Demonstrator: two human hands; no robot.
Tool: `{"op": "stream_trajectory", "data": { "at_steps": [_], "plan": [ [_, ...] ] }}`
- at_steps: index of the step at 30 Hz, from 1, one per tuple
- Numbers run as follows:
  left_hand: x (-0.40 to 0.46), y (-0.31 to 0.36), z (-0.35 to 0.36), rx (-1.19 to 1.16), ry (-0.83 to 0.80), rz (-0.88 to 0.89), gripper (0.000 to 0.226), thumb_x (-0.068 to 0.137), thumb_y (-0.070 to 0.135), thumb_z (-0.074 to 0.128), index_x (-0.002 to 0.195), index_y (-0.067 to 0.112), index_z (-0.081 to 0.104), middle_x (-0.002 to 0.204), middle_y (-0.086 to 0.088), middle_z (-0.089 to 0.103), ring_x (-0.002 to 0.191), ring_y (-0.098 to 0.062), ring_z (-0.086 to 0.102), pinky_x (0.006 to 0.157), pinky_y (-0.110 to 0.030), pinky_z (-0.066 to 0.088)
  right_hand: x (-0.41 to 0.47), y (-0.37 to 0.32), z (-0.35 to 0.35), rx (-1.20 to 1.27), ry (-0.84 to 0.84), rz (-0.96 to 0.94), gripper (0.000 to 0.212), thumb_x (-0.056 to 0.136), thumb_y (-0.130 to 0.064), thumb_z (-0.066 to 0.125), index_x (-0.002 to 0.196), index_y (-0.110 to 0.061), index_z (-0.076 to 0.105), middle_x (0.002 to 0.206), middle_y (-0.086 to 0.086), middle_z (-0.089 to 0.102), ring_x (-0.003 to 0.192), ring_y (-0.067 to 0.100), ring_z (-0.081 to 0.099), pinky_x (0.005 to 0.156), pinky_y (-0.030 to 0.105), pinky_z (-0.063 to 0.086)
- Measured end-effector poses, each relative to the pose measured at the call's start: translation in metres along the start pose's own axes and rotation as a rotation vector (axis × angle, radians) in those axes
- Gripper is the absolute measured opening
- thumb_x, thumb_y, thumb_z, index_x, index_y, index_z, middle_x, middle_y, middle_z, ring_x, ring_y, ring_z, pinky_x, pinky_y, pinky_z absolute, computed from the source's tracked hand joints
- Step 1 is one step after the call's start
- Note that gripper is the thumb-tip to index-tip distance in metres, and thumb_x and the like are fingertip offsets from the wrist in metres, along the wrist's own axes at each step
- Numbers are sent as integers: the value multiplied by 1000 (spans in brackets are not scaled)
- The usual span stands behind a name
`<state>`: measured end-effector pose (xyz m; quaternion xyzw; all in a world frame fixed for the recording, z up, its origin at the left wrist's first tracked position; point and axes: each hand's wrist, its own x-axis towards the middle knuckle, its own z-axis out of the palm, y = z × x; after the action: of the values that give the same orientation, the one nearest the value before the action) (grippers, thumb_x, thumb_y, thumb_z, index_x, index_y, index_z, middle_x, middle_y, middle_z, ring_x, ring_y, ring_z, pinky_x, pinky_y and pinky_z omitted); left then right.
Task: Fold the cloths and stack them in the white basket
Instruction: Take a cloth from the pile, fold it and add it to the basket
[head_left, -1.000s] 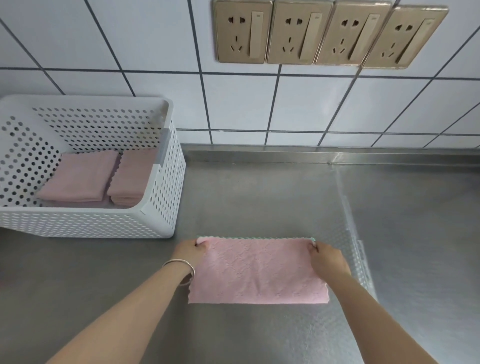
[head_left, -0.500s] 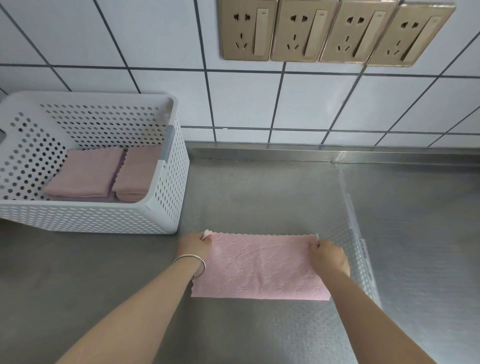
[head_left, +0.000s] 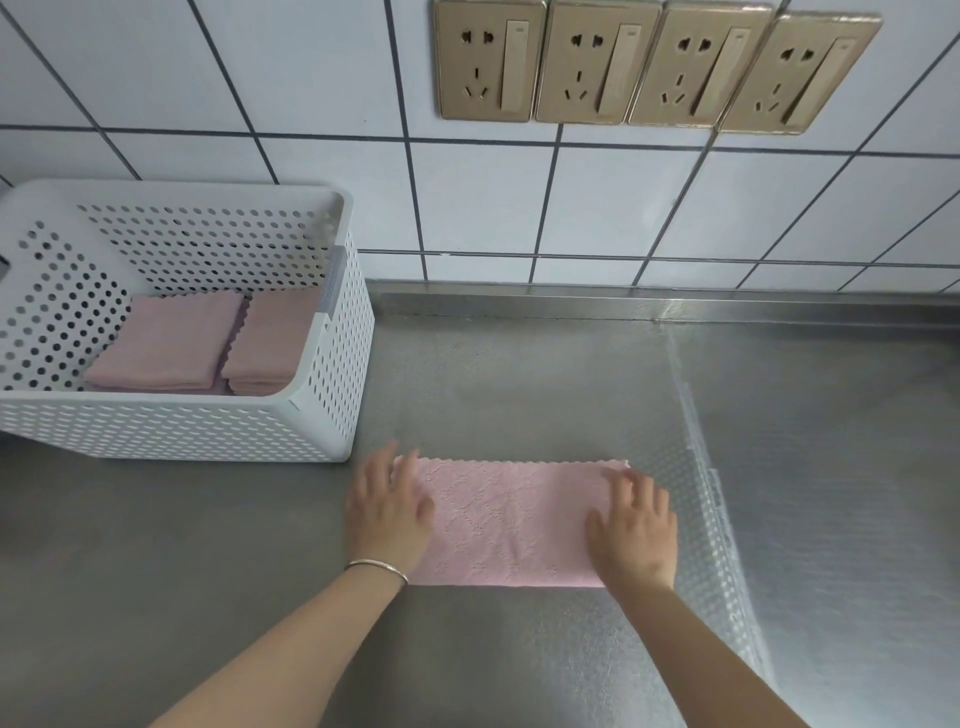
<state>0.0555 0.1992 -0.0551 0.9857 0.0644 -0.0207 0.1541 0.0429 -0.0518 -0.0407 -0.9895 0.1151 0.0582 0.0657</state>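
Sitting at far left on the steel counter (head_left: 519, 395), the white basket (head_left: 322, 415) is perforated, back against the tiled wall (head_left: 467, 197). Inside it: two piles of folded pink cloths, left pile (head_left: 166, 343) flat and wide, right pile (head_left: 270, 343) just beside it, partly hidden by the basket's near right corner. Edges of the two piles touch or nearly so, cannot tell which.

Just right of the basket's front corner, left hand (head_left: 387, 506) lies flat, fingers straight and slightly spread, palm down on the left end of the pink cloth (head_left: 511, 522); a thin silver bracelet (head_left: 376, 566) on that wrist. The cloth lies on the counter as a long rectangle, scalloped edge along the far side, smooth edge near. It looks folded once, layers not clearly visible.

Right hand (head_left: 636, 530) presses the cloth's right end, palm down, fingers straight and a little apart, fingertips blurred. Right of it a raised dimpled strip (head_left: 722, 545) runs across the counter. Four gold wall sockets (head_left: 654, 65) up top.
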Motion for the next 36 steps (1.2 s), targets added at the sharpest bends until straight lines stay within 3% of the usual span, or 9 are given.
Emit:
{"op": "stream_trajectory", "data": {
  "at_steps": [3, 5, 8, 15, 19, 24, 30, 34, 36],
  "plan": [
    [-16, 14, 19, 188, -148, 294, 61, 73, 40, 44, 131, 23, 44, 139, -4, 48, 130, -30, 36, 107, -52, 22, -15, -16, 23, -27, -86, -201, 52, 77, -36, 39, 119, -14, 61, 128, 11, 59, 122, 29, 44, 103, 42, 33],
    [-19, 17, 26, 239, -234, 302, 65, 74, 48, 40, 135, 26, 37, 143, -2, 44, 140, -28, 19, 110, -50, 12, -21, -18, 31, -41, -138, -196, 54, 89, -44, 26, 132, -19, 48, 140, 8, 46, 142, 25, 15, 111, 39, 11],
    [-14, 12, 32, 249, -280, 281, 69, 73, 55, 40, 138, 30, 34, 148, 2, 29, 145, -18, -11, 112, -47, 6, -23, -12, 34, -38, -189, -134, 62, 94, -55, 7, 141, -22, 32, 148, 5, 31, 145, 18, -10, 113, 39, 4],
    [-18, 29, 27, 225, -306, 301, 72, 77, 56, 31, 142, 26, 31, 156, 0, 10, 143, -26, 12, 112, -50, 7, -16, -16, 26, 8, -87, -59, 54, 82, -41, 42, 128, -15, 56, 134, 4, 54, 123, 25, 50, 103, 37, 29],
    [-22, 63, 16, 264, -455, 493, 72, 80, 61, 1, 136, 25, -26, 135, 5, -47, 127, -22, -44, 109, -51, -20, -7, -8, 2, 350, -36, 300, 56, 80, -16, 57, 134, -12, 44, 132, 7, 45, 119, 25, 41, 97, 35, 37],
    [-15, 78, 29, 348, -506, 547, 73, 84, 61, 2, 143, 24, -20, 141, 3, -39, 131, -20, -39, 114, -54, -11, 5, 13, -17, 653, -75, 506, 43, 86, -8, 50, 129, -11, 50, 124, 7, 53, 112, 25, 49, 84, 30, 36],
    [-13, 78, 30, 357, -534, 531, 71, 90, 63, 16, 133, 29, -30, 140, 3, -41, 130, -18, -40, 114, -49, -16, 14, 17, -33, 580, -294, 465, 33, 87, -18, 52, 119, -12, 59, 113, 7, 64, 91, 20, 54, 74, 28, 41],
    [-11, 81, 29, 374, -568, 514, 74, 90, 63, 19, 143, 29, -21, 144, 4, -39, 137, -18, -33, 115, -48, -15, 13, 16, -40, 477, -434, 445, 19, 84, -22, 51, 67, -15, 56, 69, 8, 55, 64, 21, 52, 57, 31, 38],
    [-9, 82, 28, 369, -578, 508, 74, 90, 63, 20, 145, 29, -18, 149, 2, -34, 138, -19, -31, 115, -48, -15, 10, 16, -42, 450, -466, 437, 21, 83, -24, 51, 64, -15, 46, 66, 1, 47, 59, 17, 43, 53, 26, 29]
  ]
}}
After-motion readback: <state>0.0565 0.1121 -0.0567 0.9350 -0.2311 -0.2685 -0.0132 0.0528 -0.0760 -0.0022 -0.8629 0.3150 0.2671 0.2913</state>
